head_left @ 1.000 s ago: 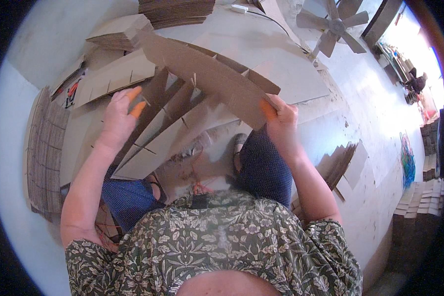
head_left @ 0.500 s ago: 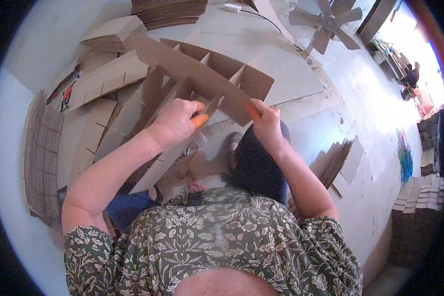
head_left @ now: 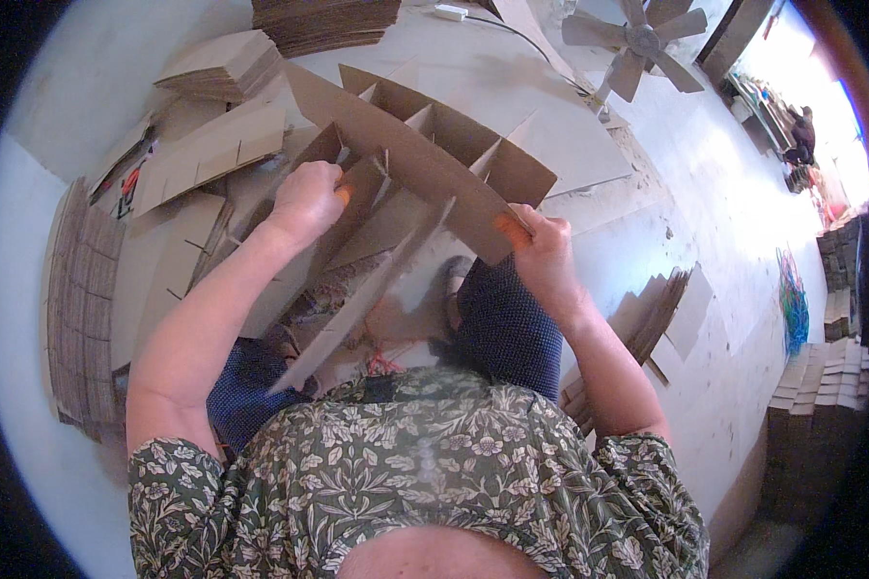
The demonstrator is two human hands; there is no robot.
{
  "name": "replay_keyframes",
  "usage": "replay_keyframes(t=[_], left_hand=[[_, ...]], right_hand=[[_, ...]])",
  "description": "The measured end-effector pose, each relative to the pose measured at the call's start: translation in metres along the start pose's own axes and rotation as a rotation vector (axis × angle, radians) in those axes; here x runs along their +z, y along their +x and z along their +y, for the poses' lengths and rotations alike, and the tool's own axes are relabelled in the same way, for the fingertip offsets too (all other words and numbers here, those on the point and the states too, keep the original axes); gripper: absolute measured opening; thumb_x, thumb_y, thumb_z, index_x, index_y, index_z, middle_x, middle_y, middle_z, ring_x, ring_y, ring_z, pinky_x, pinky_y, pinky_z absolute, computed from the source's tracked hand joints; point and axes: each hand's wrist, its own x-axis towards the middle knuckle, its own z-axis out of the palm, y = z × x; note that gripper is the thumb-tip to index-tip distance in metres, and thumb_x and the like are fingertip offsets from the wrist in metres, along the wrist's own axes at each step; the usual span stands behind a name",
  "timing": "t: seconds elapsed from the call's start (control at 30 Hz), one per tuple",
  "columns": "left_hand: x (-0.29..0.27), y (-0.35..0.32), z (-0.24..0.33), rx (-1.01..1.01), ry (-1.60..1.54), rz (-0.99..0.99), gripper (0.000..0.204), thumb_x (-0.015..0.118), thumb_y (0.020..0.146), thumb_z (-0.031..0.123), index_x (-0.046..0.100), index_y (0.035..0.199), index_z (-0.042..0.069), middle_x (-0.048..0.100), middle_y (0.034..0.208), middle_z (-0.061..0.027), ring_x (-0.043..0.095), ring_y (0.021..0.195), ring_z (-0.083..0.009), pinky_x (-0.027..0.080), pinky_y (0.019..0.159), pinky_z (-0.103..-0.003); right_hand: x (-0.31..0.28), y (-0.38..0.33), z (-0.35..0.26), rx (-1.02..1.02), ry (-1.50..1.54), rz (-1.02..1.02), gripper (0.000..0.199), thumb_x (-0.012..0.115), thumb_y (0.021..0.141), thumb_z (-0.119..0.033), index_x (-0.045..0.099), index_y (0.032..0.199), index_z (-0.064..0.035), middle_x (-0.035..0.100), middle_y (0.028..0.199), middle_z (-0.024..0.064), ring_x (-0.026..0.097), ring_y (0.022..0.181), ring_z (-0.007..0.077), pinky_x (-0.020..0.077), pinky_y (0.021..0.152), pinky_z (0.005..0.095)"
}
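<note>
In front of me is a partly assembled cardboard divider (head_left: pixel 406 140), with long strips crossed by several shorter ones. My right hand (head_left: pixel 545 253), orange covers on its fingertips, pinches the near right end of a long strip. My left hand (head_left: pixel 309 201) is closed on the top edge of a crossing cardboard strip on the near left side of the divider; an orange fingertip cover shows there too. Another crossing strip (head_left: pixel 367 304) slants down toward my lap between the hands. The far ends of some strips are hidden behind the long one.
Slotted cardboard sheets (head_left: pixel 212 154) lie at the left, beside an upright stack of strips (head_left: pixel 82 309). More stacks (head_left: pixel 224 66) stand behind. A fan (head_left: pixel 642 41) is at the far right. Cardboard pieces (head_left: pixel 658 318) lean by my right leg. A person (head_left: pixel 801 135) is in the distance.
My left hand has moved left and away from me, from one crossing strip to another farther left. My right hand and the divider have shifted slightly right.
</note>
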Motion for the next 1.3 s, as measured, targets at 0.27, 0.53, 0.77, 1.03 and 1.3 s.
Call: replay_keyframes(t=[0.27, 0.53, 0.77, 1.03, 1.3], left_hand=[[-0.008, 0.004, -0.014, 0.091, -0.254, 0.157, 0.026, 0.066, 0.082, 0.027, 0.068, 0.094, 0.003, 0.065, 0.081, -0.0208, 0.064, 0.080, -0.0355, 0.050, 0.071, -0.043], [-0.015, 0.034, -0.060, -0.056, 0.023, 0.158, 0.026, 0.070, 0.080, 0.027, 0.067, 0.087, 0.002, 0.064, 0.077, -0.0209, 0.064, 0.074, -0.0344, 0.048, 0.067, -0.043], [-0.009, 0.039, -0.085, -0.041, -0.048, 0.085, 0.022, 0.068, 0.080, 0.020, 0.062, 0.077, -0.001, 0.059, 0.065, -0.0204, 0.060, 0.063, -0.0297, 0.047, 0.061, -0.042], [-0.029, 0.038, -0.099, -0.155, -0.618, 0.096, 0.030, 0.064, 0.087, 0.028, 0.063, 0.083, -0.002, 0.061, 0.068, -0.0050, 0.055, 0.060, -0.0170, 0.046, 0.058, -0.035], [-0.005, 0.029, -0.155, -0.091, 0.258, 0.187, 0.056, 0.066, 0.083, 0.035, 0.047, 0.130, 0.011, 0.054, 0.126, -0.0159, 0.053, 0.113, -0.0308, 0.044, 0.094, -0.040]], right_hand=[[0.002, -0.005, 0.021, -0.024, -0.016, -0.065, 0.031, 0.065, 0.080, -0.005, 0.061, 0.112, -0.0052, 0.065, 0.084, 0.0209, 0.065, 0.073, 0.0372, 0.0519, 0.064, 0.0375], [-0.002, 0.007, -0.010, -0.232, -0.223, -0.210, 0.058, 0.061, 0.081, -0.002, 0.044, 0.136, -0.0104, 0.064, 0.099, 0.0225, 0.066, 0.081, 0.0351, 0.0540, 0.071, 0.0394], [-0.019, 0.021, -0.021, -0.150, -0.253, -0.341, 0.053, 0.057, 0.081, 0.002, 0.049, 0.133, -0.0092, 0.065, 0.093, 0.0225, 0.067, 0.079, 0.0335, 0.0530, 0.071, 0.0372], [-0.015, 0.057, -0.008, -0.294, -0.299, -0.263, 0.051, 0.057, 0.080, 0.004, 0.054, 0.129, -0.0100, 0.064, 0.088, 0.0214, 0.066, 0.073, 0.0320, 0.0519, 0.069, 0.0370], [0.003, 0.065, 0.035, -0.250, -0.288, -0.272, 0.053, 0.053, 0.076, 0.001, 0.055, 0.127, -0.0139, 0.064, 0.083, 0.0197, 0.064, 0.073, 0.0353, 0.0505, 0.063, 0.0442]])
